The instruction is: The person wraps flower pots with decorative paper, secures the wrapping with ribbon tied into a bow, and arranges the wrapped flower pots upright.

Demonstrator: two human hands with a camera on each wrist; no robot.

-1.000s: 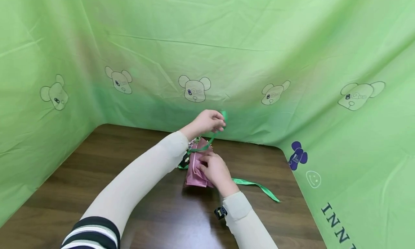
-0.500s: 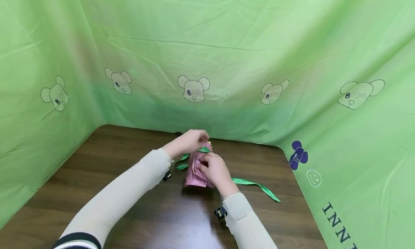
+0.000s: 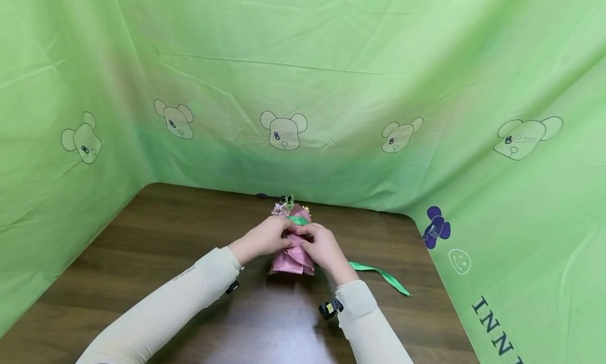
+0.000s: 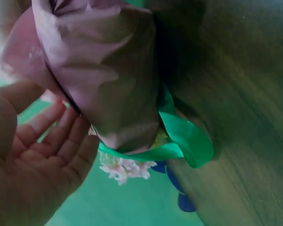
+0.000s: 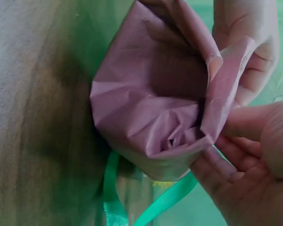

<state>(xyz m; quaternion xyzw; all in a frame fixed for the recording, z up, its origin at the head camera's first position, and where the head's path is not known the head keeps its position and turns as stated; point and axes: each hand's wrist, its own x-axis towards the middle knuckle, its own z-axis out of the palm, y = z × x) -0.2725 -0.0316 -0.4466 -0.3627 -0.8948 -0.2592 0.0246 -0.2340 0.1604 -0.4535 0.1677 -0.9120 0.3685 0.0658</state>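
A small bouquet wrapped in pink paper [image 3: 290, 264] lies on the table, its lilac flowers and green sprig [image 3: 280, 208] at the far end. Around the wrap runs a green ribbon [image 4: 193, 141], a loop of it standing out beside the paper in the left wrist view. My right hand [image 3: 326, 248] pinches the overlapping paper edge between thumb and fingers. Opposite it, my left hand [image 3: 267, 236] has its fingertips at the same edge, a gap showing between thumb and fingers. In the right wrist view, the folded lower end of the paper [image 5: 146, 103] gapes as a hollow.
One long ribbon tail [image 3: 383, 276] stretches out on the brown wooden table [image 3: 189, 222] to the right. Green cloth [image 3: 284, 90] printed with bear heads hangs behind and on both sides. A black band with a small camera [image 3: 330, 308] sits at the right wrist.
My left hand has come down and toward me from above the bouquet, laying the ribbon across the paper and letting go. Now it meets my right hand, which stays on the wrap.
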